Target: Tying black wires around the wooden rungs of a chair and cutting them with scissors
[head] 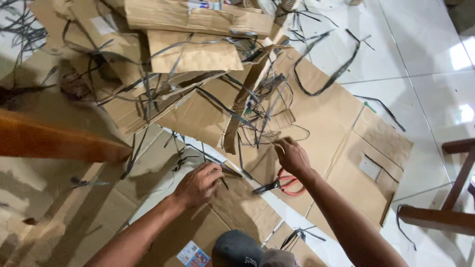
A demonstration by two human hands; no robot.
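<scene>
Strips (257, 116) are lying tangled at frame centre; right hand (293, 155) is pinching one in narrow fingers, left hand (198, 185) gripping another. Scissors (279, 184) are lying under the right wrist, risking a cut.

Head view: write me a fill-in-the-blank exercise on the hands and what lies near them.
1. The scissors with red handles lie under the ____ hand.
2. The left hand pinches a dark ____.
3. Flattened ____ sheets cover the tiled floor.

Missing words: right; strip; cardboard
</scene>
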